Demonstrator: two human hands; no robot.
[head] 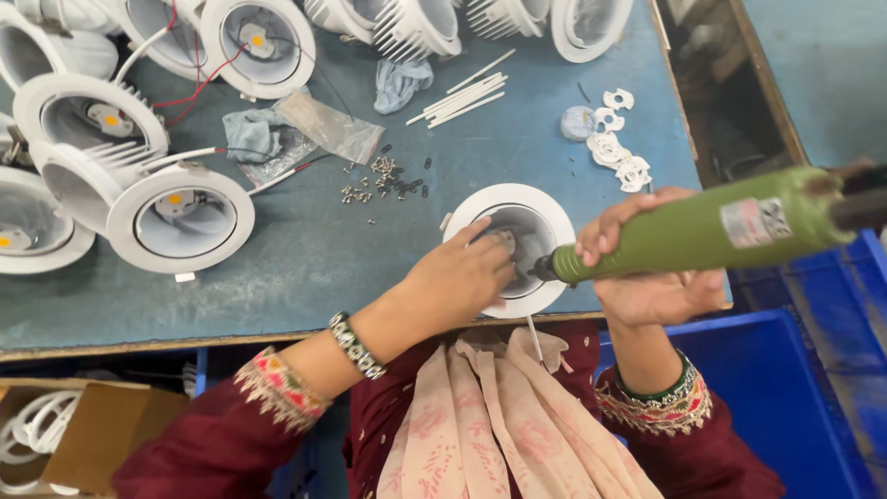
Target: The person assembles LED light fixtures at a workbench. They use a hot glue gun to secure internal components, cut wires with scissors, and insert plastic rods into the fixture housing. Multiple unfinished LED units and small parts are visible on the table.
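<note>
At the near edge of the table (305,268), the left hand (462,277) rests on a round white downlight housing (517,248), fingers loosely spread, with the fingertips reaching into its open bowl and steadying it. The right hand (647,268) is closed firmly around a green powered screwdriver (711,229), whose dark tip points into the same housing, just beside the left fingertips. The housing sits at the table's front rim, slightly overhanging it.

Counted about the table: five other white housings lie to the left, some with red and white wires and a yellow chip inside; at least four more are cut off along the top edge. A small scatter of dark screws (383,180) lies between them and the held housing, too many and too small to count. One bundle of white sticks (462,95), two crumpled cloths and a cluster of small white clips (619,148) lie farther back.
</note>
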